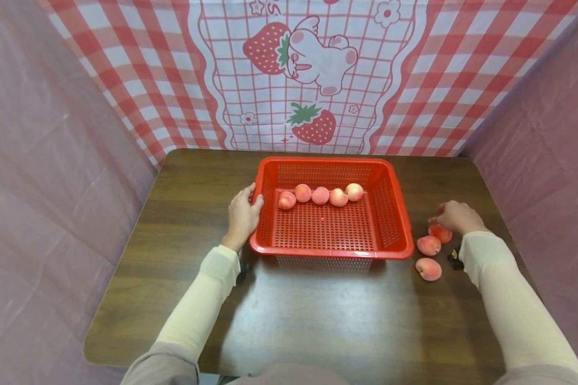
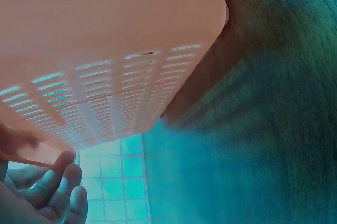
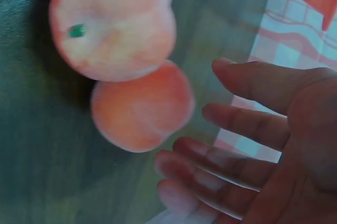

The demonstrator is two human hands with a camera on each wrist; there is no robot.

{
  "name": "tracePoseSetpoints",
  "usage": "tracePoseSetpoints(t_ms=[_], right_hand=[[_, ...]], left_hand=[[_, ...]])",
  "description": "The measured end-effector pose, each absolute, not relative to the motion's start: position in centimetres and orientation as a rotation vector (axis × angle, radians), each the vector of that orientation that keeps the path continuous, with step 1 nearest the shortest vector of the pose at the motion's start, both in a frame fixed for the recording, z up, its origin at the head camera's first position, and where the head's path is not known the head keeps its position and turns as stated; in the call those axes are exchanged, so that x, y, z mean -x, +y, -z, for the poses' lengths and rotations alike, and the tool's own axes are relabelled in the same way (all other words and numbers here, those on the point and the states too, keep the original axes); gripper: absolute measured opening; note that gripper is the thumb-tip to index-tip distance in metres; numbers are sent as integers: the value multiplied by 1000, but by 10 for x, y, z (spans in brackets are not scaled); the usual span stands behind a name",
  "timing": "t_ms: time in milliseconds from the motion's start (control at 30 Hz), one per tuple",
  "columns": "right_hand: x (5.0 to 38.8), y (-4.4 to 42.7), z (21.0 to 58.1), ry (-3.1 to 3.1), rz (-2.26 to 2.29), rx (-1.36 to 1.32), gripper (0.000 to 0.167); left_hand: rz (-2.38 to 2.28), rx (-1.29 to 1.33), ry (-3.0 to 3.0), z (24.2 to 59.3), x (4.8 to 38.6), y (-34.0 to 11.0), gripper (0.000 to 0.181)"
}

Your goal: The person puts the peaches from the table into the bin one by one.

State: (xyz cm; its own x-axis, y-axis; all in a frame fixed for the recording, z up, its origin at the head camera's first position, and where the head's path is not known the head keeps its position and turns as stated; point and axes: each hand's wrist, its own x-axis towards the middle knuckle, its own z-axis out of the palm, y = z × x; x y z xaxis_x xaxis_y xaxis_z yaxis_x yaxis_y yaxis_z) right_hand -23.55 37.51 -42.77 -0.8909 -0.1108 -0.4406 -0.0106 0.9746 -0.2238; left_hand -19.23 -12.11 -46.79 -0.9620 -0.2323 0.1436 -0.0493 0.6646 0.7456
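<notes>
A red plastic basket point(image 1: 322, 254) with perforated walls stands on the table, and several peaches point(image 1: 320, 195) lie in a row inside it. My left hand point(image 1: 243, 215) grips the basket's left rim; its fingers point(image 2: 68, 179) curl at the edge in the left wrist view. To the right of the basket, my right hand point(image 1: 458, 217) hovers by a reddish peach point(image 1: 440, 233). In the right wrist view its fingers point(image 3: 247, 124) are spread, apart from that peach point(image 3: 145, 109). Two more peaches lie nearby, one touching it point(image 1: 429, 245) and one closer to me point(image 1: 428, 269).
The brown wooden table point(image 1: 318, 331) has rounded corners. A red-checked cloth with strawberries point(image 1: 313, 127) hangs behind it, and pinkish curtains point(image 1: 43, 187) close off both sides. Dark straps point(image 1: 455, 259) show at the wrists.
</notes>
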Motion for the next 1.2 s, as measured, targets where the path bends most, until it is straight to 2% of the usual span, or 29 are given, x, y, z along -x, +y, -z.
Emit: tracePoseSetpoints(t_ms=[267,467,633,1000,1200], right_hand=[[228,380,436,2611,299,16,60],[220,380,437,2528,437,-47,73],[216,383,437,2536,474,-54,77],[213,385,436,2495,522,-106,71],[212,385,437,2517,498,-107,63]], left_hand=[[1186,-221,-2650,469,192,-121,46],[1176,-223,-2632,470,192,-119,44],[1204,-231,-2634,469,192,-121,45],[1204,-215,-2616,467,193,-121,44],[1208,-213,-2621,468,192,-121,43]])
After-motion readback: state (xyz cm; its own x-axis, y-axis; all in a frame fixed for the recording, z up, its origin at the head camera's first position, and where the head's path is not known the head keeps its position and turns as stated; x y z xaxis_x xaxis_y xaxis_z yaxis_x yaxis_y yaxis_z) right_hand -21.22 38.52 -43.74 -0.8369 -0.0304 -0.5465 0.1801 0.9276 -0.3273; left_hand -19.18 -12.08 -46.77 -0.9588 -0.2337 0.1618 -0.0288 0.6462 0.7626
